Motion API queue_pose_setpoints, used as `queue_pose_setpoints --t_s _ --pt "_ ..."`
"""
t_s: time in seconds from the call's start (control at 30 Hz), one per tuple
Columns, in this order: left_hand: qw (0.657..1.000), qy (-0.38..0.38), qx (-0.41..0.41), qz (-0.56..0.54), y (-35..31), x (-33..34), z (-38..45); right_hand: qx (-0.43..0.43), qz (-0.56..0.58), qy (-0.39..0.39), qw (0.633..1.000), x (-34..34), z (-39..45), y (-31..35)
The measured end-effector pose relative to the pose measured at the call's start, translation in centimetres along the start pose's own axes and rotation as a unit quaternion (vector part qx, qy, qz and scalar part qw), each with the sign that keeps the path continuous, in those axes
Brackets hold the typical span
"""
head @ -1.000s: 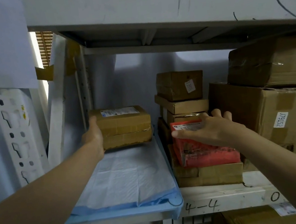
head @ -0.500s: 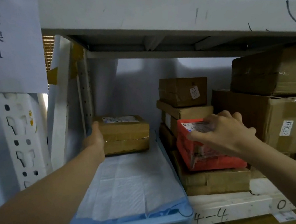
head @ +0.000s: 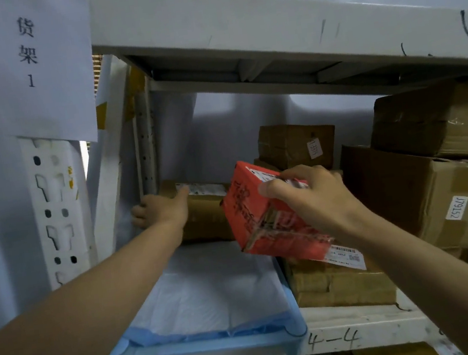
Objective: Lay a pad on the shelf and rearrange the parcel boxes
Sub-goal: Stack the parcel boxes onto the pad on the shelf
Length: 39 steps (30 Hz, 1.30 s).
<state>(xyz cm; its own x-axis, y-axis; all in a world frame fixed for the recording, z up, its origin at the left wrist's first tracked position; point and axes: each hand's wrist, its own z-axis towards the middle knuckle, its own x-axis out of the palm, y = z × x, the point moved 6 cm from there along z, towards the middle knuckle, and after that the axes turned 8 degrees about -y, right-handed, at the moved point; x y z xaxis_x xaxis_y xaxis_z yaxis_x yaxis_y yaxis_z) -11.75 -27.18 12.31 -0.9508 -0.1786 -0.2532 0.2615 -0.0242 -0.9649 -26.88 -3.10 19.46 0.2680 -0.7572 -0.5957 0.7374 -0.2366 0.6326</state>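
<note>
Red parcel box lifted clear, headed for the padded side of the shelf.

The red parcel box [head: 273,214] hung tilted over the pad's [head: 212,290] right edge, pinched by my right hand [head: 315,196], thumb on the near face and fingers curled over the top. I judged it best to level it before setting it beside the brown box [head: 204,211], which my left hand [head: 161,212] steadied at the back corner, thumb along its top, fingers hidden.
</note>
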Motion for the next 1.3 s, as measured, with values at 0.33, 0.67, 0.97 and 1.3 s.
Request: queue_pose_setpoints --t_s 0.33,0.67,0.97,1.3 --pt "0.907 0.396 -0.015 -0.141 -3.9 -2.6 -12.7 -0.078 -0.049 -0.001 0.996 1.3 -2.3 3.5" --pt "0.912 0.361 -0.116 -0.155 0.9 -6.6 -10.5 0.221 0.226 0.244 0.917 5.6 -3.2 -2.5" --pt "0.974 0.193 -0.027 -0.112 -0.3 -6.2 -6.5 0.249 0.254 0.255 0.899 9.7 -3.7 -3.6" --pt "0.983 0.131 -0.061 -0.116 0.7 -1.3 0.0 0.182 0.227 0.145 0.946 11.2 2.4 -4.0"
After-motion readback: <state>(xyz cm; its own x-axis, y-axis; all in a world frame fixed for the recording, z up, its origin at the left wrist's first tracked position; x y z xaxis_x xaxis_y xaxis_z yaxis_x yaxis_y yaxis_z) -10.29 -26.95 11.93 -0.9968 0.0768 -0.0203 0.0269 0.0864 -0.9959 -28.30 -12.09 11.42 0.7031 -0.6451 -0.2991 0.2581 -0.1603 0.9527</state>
